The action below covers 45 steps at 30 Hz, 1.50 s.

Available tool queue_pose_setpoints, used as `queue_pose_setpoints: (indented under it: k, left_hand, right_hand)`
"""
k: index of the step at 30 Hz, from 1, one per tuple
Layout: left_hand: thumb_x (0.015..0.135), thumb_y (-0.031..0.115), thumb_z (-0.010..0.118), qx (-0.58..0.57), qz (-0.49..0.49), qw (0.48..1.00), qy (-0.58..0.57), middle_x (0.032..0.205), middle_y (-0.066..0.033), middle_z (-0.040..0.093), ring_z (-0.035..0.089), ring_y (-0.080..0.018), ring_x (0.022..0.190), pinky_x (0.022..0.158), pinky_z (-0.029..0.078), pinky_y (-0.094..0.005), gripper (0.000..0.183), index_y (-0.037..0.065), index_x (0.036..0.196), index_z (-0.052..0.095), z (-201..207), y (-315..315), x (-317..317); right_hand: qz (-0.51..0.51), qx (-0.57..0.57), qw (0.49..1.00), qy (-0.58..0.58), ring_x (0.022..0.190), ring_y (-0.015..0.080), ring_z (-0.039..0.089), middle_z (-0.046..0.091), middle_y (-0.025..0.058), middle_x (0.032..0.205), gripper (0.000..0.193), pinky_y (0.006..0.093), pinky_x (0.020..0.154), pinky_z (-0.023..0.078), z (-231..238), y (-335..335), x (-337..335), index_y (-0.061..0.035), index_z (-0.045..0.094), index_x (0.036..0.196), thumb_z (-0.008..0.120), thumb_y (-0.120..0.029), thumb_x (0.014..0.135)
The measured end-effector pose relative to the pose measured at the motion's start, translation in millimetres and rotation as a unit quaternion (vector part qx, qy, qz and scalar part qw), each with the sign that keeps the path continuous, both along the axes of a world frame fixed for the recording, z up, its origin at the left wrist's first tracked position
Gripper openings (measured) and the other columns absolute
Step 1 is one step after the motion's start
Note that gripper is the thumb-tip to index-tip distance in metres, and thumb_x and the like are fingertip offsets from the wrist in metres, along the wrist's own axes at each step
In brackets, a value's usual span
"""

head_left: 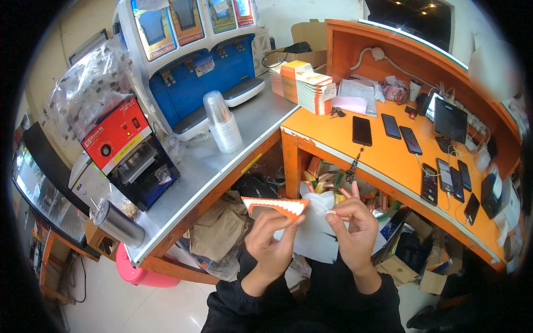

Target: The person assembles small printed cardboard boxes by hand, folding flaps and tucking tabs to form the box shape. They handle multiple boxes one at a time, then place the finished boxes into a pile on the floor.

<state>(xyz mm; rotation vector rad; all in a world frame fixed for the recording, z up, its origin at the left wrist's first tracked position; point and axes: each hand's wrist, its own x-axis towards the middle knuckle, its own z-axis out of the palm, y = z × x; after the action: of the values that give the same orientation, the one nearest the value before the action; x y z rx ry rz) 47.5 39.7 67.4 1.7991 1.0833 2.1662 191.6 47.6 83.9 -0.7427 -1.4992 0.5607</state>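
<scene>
Left hand grips an orange-and-white piece of card between thumb and fingers, near the right hand, whose thumb and finger pinch a whitish scrap too small to identify. Beyond them and to the right, phones lie on the orange bench.

- One orange-white card, in the left fingers.
- Eight phones lying flat, right of the right fingers.
- One dispenser, beyond the left fingers.
- Four pictured panels, on that dispenser.
- One red sealer, far left of the fingers.
- One tumbler, left of the fingers.
- One pink bucket, lower left of the fingers.
</scene>
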Motion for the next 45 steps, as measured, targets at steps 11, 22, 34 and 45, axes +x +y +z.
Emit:
queue_pose_setpoints:
  k: [11,22,34,45]
  left_hand:
    - [0.074,-0.007,0.068,-0.096,-0.160,0.978,-0.092,0.084,-0.0123,0.066,0.062,-0.0147,0.077,0.067,0.047,-0.0240,0.011,-0.003,0.083,0.066,3.9,-10.1,-4.8]
    - [0.076,-0.010,0.065,-0.134,-0.197,0.953,-0.185,0.094,-0.0117,0.064,0.061,-0.0149,0.089,0.076,0.049,-0.0250,0.016,-0.006,0.092,0.065,-4.3,-9.2,5.1]
    - [0.082,-0.001,0.064,-0.162,-0.287,0.924,-0.194,0.088,-0.0115,0.065,0.061,-0.0111,0.080,0.072,0.048,-0.0226,0.010,-0.003,0.090,0.058,-7.6,-8.4,-1.5]
    - [0.068,0.001,0.074,0.017,-0.002,0.991,0.136,0.115,-0.0194,0.058,0.058,-0.0322,0.106,0.093,0.043,-0.0366,0.041,-0.002,0.105,0.058,-3.5,-23.7,-10.0]
  right_hand:
    - [-0.037,0.065,0.997,-0.023,0.068,0.0146,0.053,0.056,0.0032,0.068,0.012,0.0514,0.108,0.014,3.3,-5.5,-12.6,-0.0039,0.058,0.072,0.070,-0.004,0.074]
    - [-0.163,0.141,0.971,-0.103,0.071,0.0178,0.057,0.059,0.0042,0.074,0.017,0.0512,0.109,0.014,-14.3,-0.6,-29.5,-0.0064,0.066,0.086,0.070,-0.001,0.070]
    - [-0.040,0.080,0.990,-0.105,0.120,0.0309,0.044,0.045,0.0172,0.130,0.061,0.0515,0.107,0.018,-27.4,8.8,-11.0,0.0004,0.040,0.130,0.066,-0.025,0.081]
    - [-0.056,-0.034,0.991,0.116,0.084,0.0115,0.060,0.064,0.0077,0.095,0.027,0.0271,0.081,0.045,-25.4,11.7,9.1,0.0009,0.056,0.108,0.058,-0.018,0.089]
